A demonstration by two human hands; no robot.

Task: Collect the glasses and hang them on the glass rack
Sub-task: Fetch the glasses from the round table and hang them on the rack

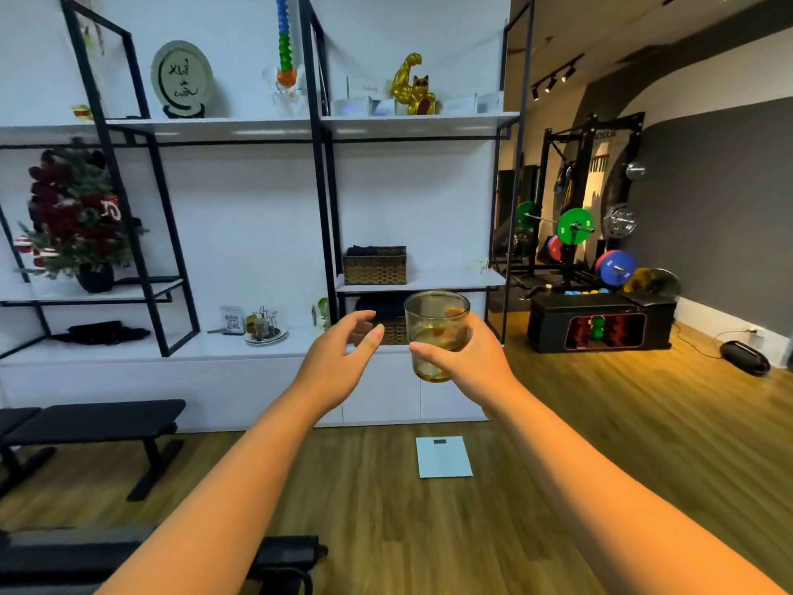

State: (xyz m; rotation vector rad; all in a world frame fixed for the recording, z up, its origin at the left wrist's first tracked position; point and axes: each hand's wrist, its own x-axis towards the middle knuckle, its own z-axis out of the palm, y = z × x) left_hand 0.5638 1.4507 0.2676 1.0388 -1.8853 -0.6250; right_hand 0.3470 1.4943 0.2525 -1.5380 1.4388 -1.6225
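My right hand [465, 356] grips a yellowish clear glass [435, 322] upright at chest height, fingers curled round its lower half. Just left of it my left hand [343, 358] hovers with fingers loosely spread, holding nothing and apart from the glass. On the white counter stands the small wire glass rack [264, 326] on a plate, with what look like a couple of glasses on it. It lies to the left of and beyond both hands.
A white shelving unit with a black frame [326, 208] fills the wall ahead, holding wicker baskets [374, 266] and a small decorated tree [77, 221]. A black bench [94, 423] stands at the left, a white scale [443, 457] lies on the wooden floor, and gym weights [575, 227] are at the right.
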